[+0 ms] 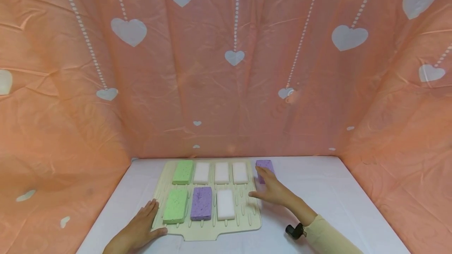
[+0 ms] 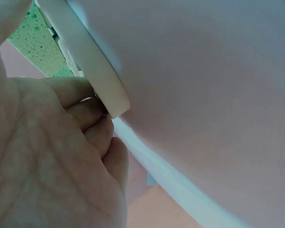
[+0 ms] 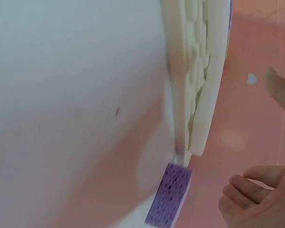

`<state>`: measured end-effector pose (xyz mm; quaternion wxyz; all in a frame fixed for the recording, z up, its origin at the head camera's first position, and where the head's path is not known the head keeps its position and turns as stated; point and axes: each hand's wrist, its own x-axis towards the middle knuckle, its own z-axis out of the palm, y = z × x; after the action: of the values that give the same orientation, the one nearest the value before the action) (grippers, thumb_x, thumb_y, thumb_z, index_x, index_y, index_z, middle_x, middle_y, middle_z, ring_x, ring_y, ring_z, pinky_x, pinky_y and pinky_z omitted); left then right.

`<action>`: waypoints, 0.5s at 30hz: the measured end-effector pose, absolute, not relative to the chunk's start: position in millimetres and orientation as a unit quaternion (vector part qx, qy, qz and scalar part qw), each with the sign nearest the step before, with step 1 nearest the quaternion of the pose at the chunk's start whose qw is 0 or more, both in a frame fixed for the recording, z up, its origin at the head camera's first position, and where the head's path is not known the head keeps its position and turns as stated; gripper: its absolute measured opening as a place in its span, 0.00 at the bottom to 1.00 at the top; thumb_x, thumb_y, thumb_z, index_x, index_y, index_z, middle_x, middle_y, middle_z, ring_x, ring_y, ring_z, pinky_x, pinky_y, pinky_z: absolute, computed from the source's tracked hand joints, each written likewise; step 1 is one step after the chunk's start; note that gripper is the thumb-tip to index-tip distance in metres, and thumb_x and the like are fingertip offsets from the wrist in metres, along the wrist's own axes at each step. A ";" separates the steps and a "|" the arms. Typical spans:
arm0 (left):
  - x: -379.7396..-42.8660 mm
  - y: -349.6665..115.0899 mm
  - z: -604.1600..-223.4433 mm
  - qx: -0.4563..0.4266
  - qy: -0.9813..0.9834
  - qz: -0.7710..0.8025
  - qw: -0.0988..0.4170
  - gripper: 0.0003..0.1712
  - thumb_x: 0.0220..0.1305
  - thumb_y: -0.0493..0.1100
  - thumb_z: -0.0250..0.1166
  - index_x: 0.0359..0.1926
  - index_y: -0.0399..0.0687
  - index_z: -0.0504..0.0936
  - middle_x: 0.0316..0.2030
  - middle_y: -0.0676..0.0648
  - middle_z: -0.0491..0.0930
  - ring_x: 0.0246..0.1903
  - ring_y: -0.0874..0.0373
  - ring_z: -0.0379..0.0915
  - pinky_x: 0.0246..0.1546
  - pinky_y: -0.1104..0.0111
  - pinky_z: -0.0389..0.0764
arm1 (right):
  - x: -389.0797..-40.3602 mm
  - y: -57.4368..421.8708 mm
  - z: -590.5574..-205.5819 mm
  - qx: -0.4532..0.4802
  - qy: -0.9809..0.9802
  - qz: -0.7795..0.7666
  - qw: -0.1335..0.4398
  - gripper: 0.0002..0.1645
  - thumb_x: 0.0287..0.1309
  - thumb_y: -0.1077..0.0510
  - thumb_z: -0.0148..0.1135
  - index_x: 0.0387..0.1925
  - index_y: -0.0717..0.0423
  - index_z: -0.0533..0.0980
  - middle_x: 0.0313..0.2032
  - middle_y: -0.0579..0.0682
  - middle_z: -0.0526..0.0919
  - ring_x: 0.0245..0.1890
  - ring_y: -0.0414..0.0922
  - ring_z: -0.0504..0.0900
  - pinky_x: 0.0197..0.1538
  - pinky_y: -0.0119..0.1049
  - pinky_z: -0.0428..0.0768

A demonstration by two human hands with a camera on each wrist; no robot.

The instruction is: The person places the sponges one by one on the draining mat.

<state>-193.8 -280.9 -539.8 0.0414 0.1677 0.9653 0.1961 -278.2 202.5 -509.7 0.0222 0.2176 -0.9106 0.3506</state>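
Observation:
My left hand (image 1: 141,222) rests at the left edge of a cream ridged board (image 1: 197,232), its fingers along the side and thumb at the front corner. In the left wrist view, the fingertips (image 2: 99,135) touch the board's rim. My right hand (image 1: 273,189) hovers by the board's right side with thumb and fingers spread, overlapping a purple sponge (image 1: 265,164) on the table. The right wrist view shows this purple sponge (image 3: 170,194) apart from the fingers. On the board lie a back green sponge (image 1: 183,172), a front green sponge (image 1: 175,206), another purple sponge (image 1: 201,203) and several white sponges (image 1: 225,205).
A white cloth (image 1: 318,183) covers the table. Orange sheeting with hearts (image 1: 233,109) encloses the back and both sides. A small black device (image 1: 294,231) sits at my right wrist. The board's front right corner shows bare ridges.

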 end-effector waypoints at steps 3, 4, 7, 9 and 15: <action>-196.9 -287.1 -553.5 0.170 0.961 0.216 0.020 0.63 0.62 0.63 0.76 0.72 0.13 0.61 0.74 0.16 0.59 0.76 0.19 0.50 0.81 0.72 0.32 | -282.3 210.2 -510.0 0.221 -0.911 0.346 0.029 0.67 0.56 0.45 0.84 0.80 0.75 0.56 0.78 0.73 0.61 0.79 0.72 0.57 0.78 0.69 0.60; -197.8 -289.4 -558.9 0.173 0.960 0.221 0.013 0.63 0.62 0.64 0.76 0.72 0.13 0.62 0.74 0.16 0.59 0.76 0.19 0.51 0.75 0.80 0.25 | -283.4 213.0 -510.7 0.222 -0.912 0.343 0.031 0.67 0.56 0.44 0.84 0.80 0.74 0.56 0.78 0.73 0.62 0.79 0.72 0.57 0.78 0.70 0.60; -199.1 -292.2 -566.5 0.168 0.956 0.241 0.008 0.65 0.61 0.68 0.75 0.73 0.15 0.62 0.75 0.17 0.59 0.77 0.20 0.50 0.63 0.87 0.19 | -286.4 220.3 -511.2 0.220 -0.915 0.336 0.035 0.66 0.55 0.44 0.84 0.79 0.74 0.58 0.77 0.73 0.63 0.79 0.74 0.57 0.77 0.71 0.60; -198.4 -291.4 -563.4 0.172 0.954 0.245 0.014 0.66 0.62 0.69 0.74 0.73 0.14 0.61 0.75 0.16 0.58 0.76 0.19 0.50 0.77 0.74 0.23 | -289.2 225.4 -511.3 0.220 -0.916 0.334 0.036 0.66 0.55 0.45 0.84 0.79 0.75 0.57 0.77 0.74 0.62 0.79 0.74 0.56 0.77 0.72 0.60; -196.7 -285.2 -546.0 0.170 0.956 0.236 0.046 0.64 0.63 0.64 0.75 0.73 0.12 0.59 0.75 0.15 0.55 0.75 0.17 0.48 0.82 0.41 0.41 | -300.4 239.1 -511.7 0.213 -0.922 0.321 0.038 0.68 0.54 0.45 0.84 0.80 0.73 0.55 0.77 0.75 0.61 0.78 0.74 0.58 0.76 0.72 0.62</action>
<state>-196.7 -285.2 -546.0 0.0458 0.1697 0.9558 0.2355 -300.4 239.1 -511.7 0.0382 0.2126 -0.9220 0.3214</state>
